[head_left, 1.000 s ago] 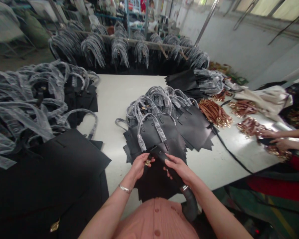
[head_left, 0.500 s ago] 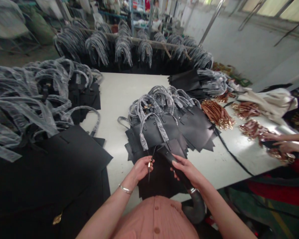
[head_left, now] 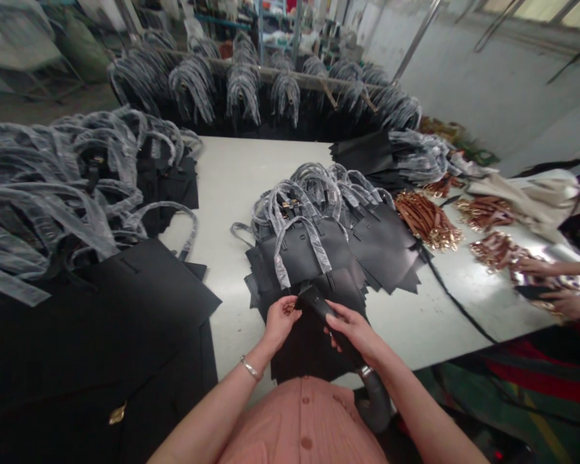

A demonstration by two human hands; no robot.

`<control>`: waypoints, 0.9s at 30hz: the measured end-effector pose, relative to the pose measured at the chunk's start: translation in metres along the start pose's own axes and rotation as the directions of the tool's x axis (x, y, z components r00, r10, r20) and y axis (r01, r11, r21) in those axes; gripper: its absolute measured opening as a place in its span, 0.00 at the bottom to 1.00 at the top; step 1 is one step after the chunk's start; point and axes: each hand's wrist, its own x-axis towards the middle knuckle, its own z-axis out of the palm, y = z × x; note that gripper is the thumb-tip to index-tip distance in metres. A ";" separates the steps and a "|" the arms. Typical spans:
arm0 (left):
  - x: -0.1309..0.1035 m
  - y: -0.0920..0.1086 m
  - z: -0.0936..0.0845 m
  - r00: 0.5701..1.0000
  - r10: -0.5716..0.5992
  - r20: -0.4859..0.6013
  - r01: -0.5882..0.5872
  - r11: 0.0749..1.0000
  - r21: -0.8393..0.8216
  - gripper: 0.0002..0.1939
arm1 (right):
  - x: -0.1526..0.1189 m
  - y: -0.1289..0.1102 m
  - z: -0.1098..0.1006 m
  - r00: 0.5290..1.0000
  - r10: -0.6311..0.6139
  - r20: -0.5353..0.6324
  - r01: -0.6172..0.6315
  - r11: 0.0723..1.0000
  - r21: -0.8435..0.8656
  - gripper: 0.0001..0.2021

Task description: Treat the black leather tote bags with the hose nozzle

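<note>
My right hand (head_left: 350,328) grips a long black handheld tool (head_left: 321,308) with a flat front end; a thick dark grey hose (head_left: 377,403) with a metal collar hangs from its rear. At the tool's front tip is my left hand (head_left: 283,316), fingers pinched together; what lies between them is hidden. Under both hands is a black leather panel (head_left: 299,361). Just beyond lies a pile of black bag panels (head_left: 314,248), their looped handles (head_left: 321,245) wrapped in clear plastic.
At left stands a large stack of black panels (head_left: 154,283) with wrapped handles. Brown straps with gold clasps (head_left: 428,219) lie at right, near a black cord (head_left: 447,296). A co-worker's hands (head_left: 555,290) handle pieces there. Behind the white table (head_left: 265,158) hangs a rack of wrapped handles (head_left: 241,84).
My left hand has moved slightly up to the tool's tip. The thin black strap with a metal piece, pinched in it before, no longer shows. The right hand has shifted slightly left.
</note>
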 end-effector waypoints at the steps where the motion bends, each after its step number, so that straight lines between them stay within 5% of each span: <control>1: 0.000 -0.001 0.000 1.000 0.005 -0.002 -0.005 1.000 0.011 0.17 | -0.001 0.000 0.000 1.000 0.013 0.014 -0.013 1.000 -0.005 0.33; 5: 0.000 -0.008 0.002 0.998 0.016 0.061 -0.021 0.997 0.072 0.16 | 0.000 0.005 -0.001 0.997 0.065 0.033 -0.065 0.998 -0.027 0.33; 9: 0.001 -0.015 -0.003 0.996 0.073 0.051 -0.082 0.975 0.205 0.17 | 0.006 0.004 -0.004 0.995 -0.021 -0.098 0.017 0.999 -0.038 0.31; 12: 0.006 -0.018 -0.021 0.978 0.148 -0.146 -0.097 0.947 0.307 0.19 | 0.005 0.001 -0.010 0.993 -0.034 -0.112 0.028 0.998 -0.059 0.31; 16: 0.019 -0.023 -0.052 0.891 0.208 -0.405 -0.016 0.903 0.429 0.16 | 0.002 0.004 -0.010 0.998 -0.011 -0.058 0.006 0.996 -0.086 0.32; 20: 0.028 -0.024 -0.067 0.924 0.157 -0.348 -0.010 0.921 0.390 0.12 | 0.009 0.007 0.005 1.000 -0.017 0.005 0.018 0.989 -0.148 0.32; 27: 0.009 -0.009 -0.056 0.977 0.167 -0.131 -0.137 0.968 0.208 0.06 | 0.032 0.001 0.037 0.985 0.001 0.172 0.030 0.983 -0.179 0.35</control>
